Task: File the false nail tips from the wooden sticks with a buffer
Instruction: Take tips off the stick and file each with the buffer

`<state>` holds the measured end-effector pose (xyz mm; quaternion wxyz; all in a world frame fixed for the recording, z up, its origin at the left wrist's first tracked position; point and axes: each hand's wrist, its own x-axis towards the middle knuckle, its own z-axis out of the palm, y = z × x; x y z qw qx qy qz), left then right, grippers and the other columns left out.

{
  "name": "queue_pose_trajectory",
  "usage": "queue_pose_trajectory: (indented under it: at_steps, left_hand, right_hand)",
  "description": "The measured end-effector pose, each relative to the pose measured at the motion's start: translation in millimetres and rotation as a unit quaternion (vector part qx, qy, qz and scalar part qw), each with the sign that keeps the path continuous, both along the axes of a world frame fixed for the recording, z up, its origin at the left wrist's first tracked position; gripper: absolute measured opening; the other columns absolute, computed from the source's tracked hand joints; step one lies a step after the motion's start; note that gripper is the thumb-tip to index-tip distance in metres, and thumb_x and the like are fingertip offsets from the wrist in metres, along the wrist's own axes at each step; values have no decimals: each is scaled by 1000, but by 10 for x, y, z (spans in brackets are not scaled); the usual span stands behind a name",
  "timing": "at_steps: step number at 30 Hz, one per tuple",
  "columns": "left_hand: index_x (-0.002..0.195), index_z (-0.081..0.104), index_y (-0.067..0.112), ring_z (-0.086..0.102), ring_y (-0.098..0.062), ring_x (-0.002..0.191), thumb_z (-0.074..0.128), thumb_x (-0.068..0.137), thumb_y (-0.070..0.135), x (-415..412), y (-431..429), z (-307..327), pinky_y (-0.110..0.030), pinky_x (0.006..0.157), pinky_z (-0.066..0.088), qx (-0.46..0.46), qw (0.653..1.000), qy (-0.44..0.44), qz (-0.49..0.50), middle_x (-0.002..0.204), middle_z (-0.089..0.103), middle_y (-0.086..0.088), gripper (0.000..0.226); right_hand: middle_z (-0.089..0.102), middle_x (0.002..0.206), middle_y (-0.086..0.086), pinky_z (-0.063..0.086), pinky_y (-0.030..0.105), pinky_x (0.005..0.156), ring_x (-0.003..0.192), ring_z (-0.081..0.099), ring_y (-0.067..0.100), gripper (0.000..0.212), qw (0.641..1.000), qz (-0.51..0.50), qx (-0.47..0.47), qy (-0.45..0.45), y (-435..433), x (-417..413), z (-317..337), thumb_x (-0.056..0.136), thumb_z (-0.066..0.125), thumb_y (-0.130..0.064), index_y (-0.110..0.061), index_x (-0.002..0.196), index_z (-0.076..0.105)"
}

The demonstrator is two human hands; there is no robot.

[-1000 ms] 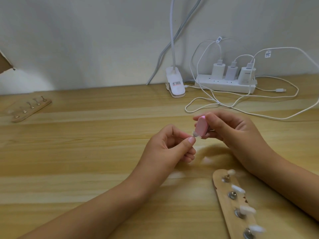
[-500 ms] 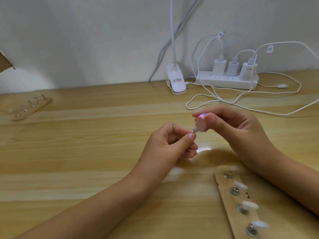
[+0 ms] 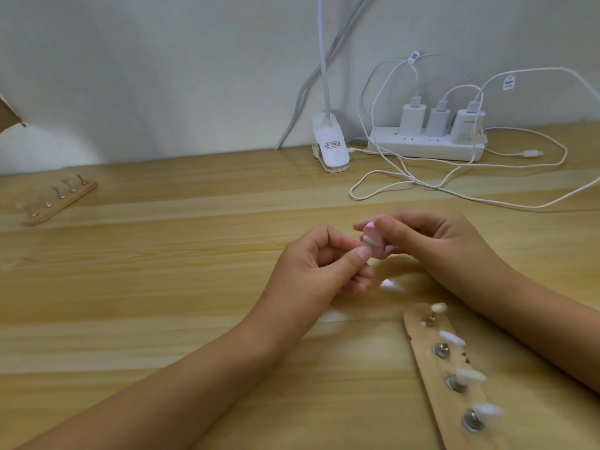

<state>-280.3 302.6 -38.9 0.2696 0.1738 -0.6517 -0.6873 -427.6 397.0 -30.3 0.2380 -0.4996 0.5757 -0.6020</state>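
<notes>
Head view. The left hand (image 3: 321, 264) and right hand (image 3: 431, 241) meet above the middle of the tabletop (image 3: 162, 287), slightly toward its right side.

The right hand grips a small pink buffer (image 3: 372, 240) between thumb and curled fingers. The left hand's thumb and forefinger are pressed together in a pinch touching the buffer's lower edge, the other fingers curled under. What the pinch contains is hidden, and I cannot tell.

Toward the near right corner lies a wooden stick (image 3: 431, 368), running from just below the right wrist to the near edge. It carries four white nail tips (image 3: 469, 375) on metal mounts, the nearest one blurred. The right forearm passes close beside it on the right, and whether they touch cannot be told.

A second wooden stick (image 3: 60, 199) with small stands sits near the left edge, well apart from the hands. Bare tabletop lies between it and the left hand.

Toward the far edge on the right, loops of white cable (image 3: 454, 186) lie between the hands and a power strip (image 3: 425, 147), which holds three chargers. A white lamp clip (image 3: 331, 147) grips the far edge beside the strip.

The surface is pale wood with lengthwise grain. A plain light wall (image 3: 162, 76) rises behind the far edge.
</notes>
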Motion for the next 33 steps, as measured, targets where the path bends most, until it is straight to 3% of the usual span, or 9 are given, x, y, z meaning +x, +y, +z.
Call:
queue_pose_trajectory:
  at_steps: [5, 8, 12, 17, 20, 24, 27, 30, 33]
  left_hand:
    - [82, 60, 7, 62, -11, 55, 63, 90, 3, -3, -3, -3, -17, 57, 51, -5, 1000, -2, -8, 63, 68, -3, 9]
    - [82, 60, 8, 62, -11, 54, 62, 90, 3, -2, -8, -8, -17, 57, 51, -5, 1000, -4, -12, 62, 68, -3, 10]
    - [82, 60, 9, 62, -11, 55, 63, 90, 4, 6, -11, -12, -17, 57, 50, -12, 1000, -4, -18, 63, 68, -2, 10]
    - [82, 60, 8, 62, -11, 55, 62, 90, 4, 4, -7, -14, -18, 57, 51, -15, 1000, -2, -23, 63, 68, -3, 9]
    - [82, 60, 9, 62, -12, 55, 62, 89, 4, 6, -9, -14, -18, 57, 51, -12, 1000, -2, -24, 63, 68, -3, 9]
    - [82, 60, 9, 62, -11, 55, 63, 89, 5, 10, -5, -15, -18, 58, 51, -15, 1000, 2, -23, 64, 68, -3, 9]
    - [83, 60, 9, 62, -12, 56, 63, 90, 6, 10, -12, -19, -18, 58, 51, -17, 1000, 1, -19, 65, 68, -3, 8]
    - [84, 60, 8, 63, -12, 58, 63, 90, 7, 9, -23, -23, -19, 59, 52, -10, 1000, 3, -12, 66, 69, -3, 6]
    - [84, 61, 8, 64, -12, 58, 63, 90, 7, 8, -30, -21, -19, 59, 52, -3, 1000, 4, -5, 65, 69, -3, 6]
  right_hand:
    - [74, 95, 13, 55, 18, 74, 86, 70, 6, 29, 1000, 0, -6, -15, -4, -4, -12, 87, 58, -30, -7, 87, 75]
    - [74, 97, 10, 57, 22, 77, 86, 71, 19, 27, 999, -20, -33, -12, -4, -7, -20, 88, 57, -30, -10, 93, 75]
    - [72, 98, 18, 54, 18, 76, 85, 69, 5, 30, 1000, -6, -22, 0, -7, 12, -12, 89, 57, -29, -4, 89, 74]
    - [73, 90, 10, 54, 19, 76, 94, 68, 31, 19, 1000, 0, -27, 9, 2, 31, 13, 89, 57, -27, -20, 84, 74]
    - [70, 86, 13, 55, 28, 79, 93, 66, 35, 16, 998, -10, -51, 23, 9, 38, 22, 89, 57, -25, -23, 84, 72]
    - [67, 82, 17, 52, 18, 74, 82, 67, 22, 16, 999, 0, -35, 31, 6, 35, 21, 89, 58, -23, -17, 85, 73]
    - [65, 77, 16, 51, 18, 76, 83, 64, 32, 21, 999, 11, -22, 36, 8, 16, 17, 90, 58, -24, -10, 81, 72]
    - [67, 80, 17, 51, 17, 72, 72, 61, 18, 19, 999, 0, -46, 25, 7, 29, 23, 88, 58, -23, -10, 83, 71]
    - [67, 76, 13, 52, 22, 74, 74, 62, 24, 17, 998, 3, -45, 35, 1, 34, 26, 89, 58, -23, -14, 80, 69]
